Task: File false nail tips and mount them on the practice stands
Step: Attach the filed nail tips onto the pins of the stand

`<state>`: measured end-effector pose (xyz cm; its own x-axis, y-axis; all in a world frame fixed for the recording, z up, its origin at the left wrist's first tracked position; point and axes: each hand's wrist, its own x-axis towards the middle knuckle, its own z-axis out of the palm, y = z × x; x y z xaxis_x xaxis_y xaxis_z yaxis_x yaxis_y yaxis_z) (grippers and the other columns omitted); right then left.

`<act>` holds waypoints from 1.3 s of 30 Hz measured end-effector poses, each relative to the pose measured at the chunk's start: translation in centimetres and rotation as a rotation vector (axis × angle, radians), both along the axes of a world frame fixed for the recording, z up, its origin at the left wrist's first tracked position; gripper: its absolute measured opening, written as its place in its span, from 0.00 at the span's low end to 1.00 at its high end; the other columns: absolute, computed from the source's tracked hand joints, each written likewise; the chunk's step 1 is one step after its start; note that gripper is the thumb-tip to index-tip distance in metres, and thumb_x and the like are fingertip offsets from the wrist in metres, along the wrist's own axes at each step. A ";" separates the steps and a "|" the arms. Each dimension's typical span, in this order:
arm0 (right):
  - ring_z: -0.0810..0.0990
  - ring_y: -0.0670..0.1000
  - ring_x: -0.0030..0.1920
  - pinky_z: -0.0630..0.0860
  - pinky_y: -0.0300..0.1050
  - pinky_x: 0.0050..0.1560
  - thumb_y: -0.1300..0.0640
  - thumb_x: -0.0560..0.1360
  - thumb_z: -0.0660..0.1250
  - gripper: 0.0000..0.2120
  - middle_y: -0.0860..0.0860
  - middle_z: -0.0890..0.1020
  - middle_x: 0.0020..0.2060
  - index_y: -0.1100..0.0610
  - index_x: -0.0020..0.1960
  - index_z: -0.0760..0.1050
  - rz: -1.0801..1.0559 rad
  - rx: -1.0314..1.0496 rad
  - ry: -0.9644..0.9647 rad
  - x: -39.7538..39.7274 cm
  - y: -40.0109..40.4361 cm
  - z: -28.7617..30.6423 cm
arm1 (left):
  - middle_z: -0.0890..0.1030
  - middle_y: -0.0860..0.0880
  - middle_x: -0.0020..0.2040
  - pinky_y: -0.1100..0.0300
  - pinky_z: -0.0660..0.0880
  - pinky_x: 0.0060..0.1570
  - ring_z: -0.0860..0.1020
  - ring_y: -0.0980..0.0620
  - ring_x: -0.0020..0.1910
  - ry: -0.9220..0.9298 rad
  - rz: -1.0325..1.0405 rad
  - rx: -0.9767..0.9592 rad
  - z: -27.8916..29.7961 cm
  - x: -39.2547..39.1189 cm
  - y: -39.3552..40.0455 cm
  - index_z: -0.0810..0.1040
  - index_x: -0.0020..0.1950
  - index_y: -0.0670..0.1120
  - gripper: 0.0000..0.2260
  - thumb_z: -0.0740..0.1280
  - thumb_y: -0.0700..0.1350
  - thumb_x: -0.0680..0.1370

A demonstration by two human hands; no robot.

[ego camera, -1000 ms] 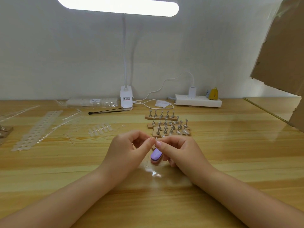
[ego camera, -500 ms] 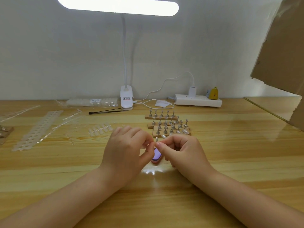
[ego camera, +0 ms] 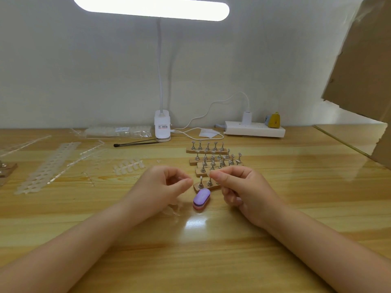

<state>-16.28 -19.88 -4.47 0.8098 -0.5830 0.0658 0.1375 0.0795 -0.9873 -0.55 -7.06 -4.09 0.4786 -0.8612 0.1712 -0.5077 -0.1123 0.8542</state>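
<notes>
My right hand (ego camera: 243, 187) pinches thumb and forefinger on what looks like a tiny clear nail tip. It holds this just above a metal peg of the nearest wooden practice stand (ego camera: 206, 186). My left hand (ego camera: 160, 187) hovers left of that stand, fingers loosely curled, with nothing visible in it. A purple filing block (ego camera: 201, 198) lies on the table between my hands. Several more stands (ego camera: 213, 158) with metal pegs are grouped behind. A few clear nail tips (ego camera: 171, 210) lie under my left hand, and a short row of tips (ego camera: 129, 166) lies further left.
Empty plastic tip strips (ego camera: 48, 168) spread over the left of the wooden table. A bag of tips (ego camera: 118, 131), a black tool (ego camera: 135, 143), the lamp base (ego camera: 162, 127) and a power strip (ego camera: 254, 129) line the back wall. Cardboard (ego camera: 359, 60) hangs at the right.
My hands were pressed together fingertip to fingertip over the purple block. They have since parted: the left drew back to the left, and the right moved forward to the nearest stand.
</notes>
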 end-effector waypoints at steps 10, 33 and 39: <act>0.70 0.46 0.22 0.66 0.35 0.22 0.49 0.58 0.78 0.12 0.50 0.75 0.24 0.54 0.38 0.85 -0.045 0.021 -0.013 0.4 -0.1 -0.9 | 0.82 0.52 0.41 0.54 0.71 0.43 0.77 0.47 0.41 -1.005 0.160 0.052 -1.1 -2.8 -0.2 0.84 0.47 0.54 0.19 0.58 0.62 0.76; 0.64 0.45 0.24 0.61 0.36 0.24 0.55 0.67 0.70 0.09 0.49 0.69 0.26 0.59 0.44 0.77 0.112 0.063 -0.015 0.3 0.5 -0.7 | 0.73 0.49 0.54 0.51 0.75 0.48 0.76 0.51 0.47 -0.778 0.002 -0.491 -1.0 -3.4 0.0 0.69 0.61 0.48 0.12 0.60 0.44 0.77; 0.62 0.45 0.26 0.61 0.36 0.24 0.58 0.70 0.67 0.04 0.49 0.66 0.27 0.58 0.43 0.74 0.161 0.154 -0.053 0.2 0.5 -0.4 | 0.79 0.45 0.50 0.52 0.71 0.48 0.80 0.44 0.43 -1.027 0.091 -0.429 -0.9 -1.5 0.0 0.67 0.58 0.50 0.11 0.60 0.45 0.76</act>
